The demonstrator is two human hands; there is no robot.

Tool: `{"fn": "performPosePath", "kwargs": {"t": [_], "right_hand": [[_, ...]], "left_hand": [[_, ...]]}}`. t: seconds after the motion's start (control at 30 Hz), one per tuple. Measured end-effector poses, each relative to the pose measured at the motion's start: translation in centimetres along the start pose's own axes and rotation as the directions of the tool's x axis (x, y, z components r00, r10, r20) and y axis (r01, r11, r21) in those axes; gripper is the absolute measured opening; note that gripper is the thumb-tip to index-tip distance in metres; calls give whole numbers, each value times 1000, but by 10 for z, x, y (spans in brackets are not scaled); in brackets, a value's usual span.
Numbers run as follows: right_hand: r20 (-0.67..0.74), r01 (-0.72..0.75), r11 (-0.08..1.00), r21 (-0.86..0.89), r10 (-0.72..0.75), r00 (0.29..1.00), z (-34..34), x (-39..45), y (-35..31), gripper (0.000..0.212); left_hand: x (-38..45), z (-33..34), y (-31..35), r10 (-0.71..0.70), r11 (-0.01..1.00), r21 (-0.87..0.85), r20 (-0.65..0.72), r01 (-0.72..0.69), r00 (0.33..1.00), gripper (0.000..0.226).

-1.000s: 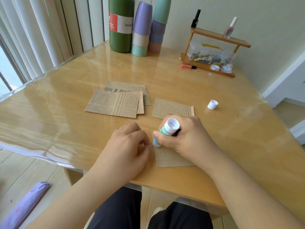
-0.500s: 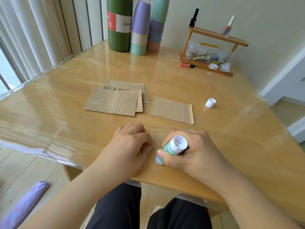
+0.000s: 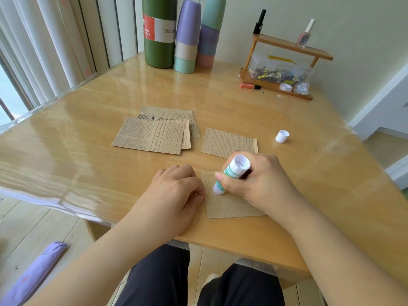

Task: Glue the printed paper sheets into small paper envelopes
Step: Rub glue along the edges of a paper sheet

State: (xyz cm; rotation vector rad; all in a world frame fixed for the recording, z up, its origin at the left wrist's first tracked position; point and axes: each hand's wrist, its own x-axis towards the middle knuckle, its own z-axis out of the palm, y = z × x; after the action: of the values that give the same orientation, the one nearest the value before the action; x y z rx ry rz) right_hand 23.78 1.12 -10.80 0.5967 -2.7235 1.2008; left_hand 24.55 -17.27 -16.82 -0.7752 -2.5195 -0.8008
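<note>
Gluing is midway: right hand (image 3: pixel 260 184) fingers clamp the glue stick (image 3: pixel 231 174) on one sheet (image 3: pixel 227 204), left hand (image 3: pixel 176 191) fingers curl holding its 9 o'clock edge, while a stack (image 3: pixel 152 138) at 11 o'clock waits.

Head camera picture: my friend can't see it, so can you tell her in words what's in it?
A person's right hand grips a glue stick, its tip on a printed paper sheet at the wooden table's near edge, while the left hand rests curled at the sheet's left edge. Further back lie more printed sheets, a folded one and a white cap.
</note>
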Motion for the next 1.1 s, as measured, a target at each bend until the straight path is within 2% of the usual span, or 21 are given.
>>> {"fn": "performPosePath", "kwargs": {"t": [0.23, 0.47, 0.77, 0.97, 1.1], "right_hand": [[-5, 25, 1000, 0, -25, 1000, -3, -11, 1, 35], [5, 49, 999, -2, -49, 999, -8, -35, -1, 27], [11, -47, 998, 44, 47, 999, -11, -21, -1, 25], [-39, -23, 1000, 7, 24, 999, -11, -10, 4, 28], [-30, -37, 998, 43, 38, 999, -13, -18, 2, 23]], "left_hand": [[1, 1, -1, 6, 1000, -5, 9, -6, 1000, 19], [1, 1, -1, 5, 1000, -18, -3, -5, 1000, 23], [2, 0, 0, 16, 999, -31, -17, -16, 1000, 21], [1, 0, 0, 14, 999, -42, -6, -14, 1000, 22], [2, -1, 0, 16, 999, -46, 4, -16, 1000, 22]]}}
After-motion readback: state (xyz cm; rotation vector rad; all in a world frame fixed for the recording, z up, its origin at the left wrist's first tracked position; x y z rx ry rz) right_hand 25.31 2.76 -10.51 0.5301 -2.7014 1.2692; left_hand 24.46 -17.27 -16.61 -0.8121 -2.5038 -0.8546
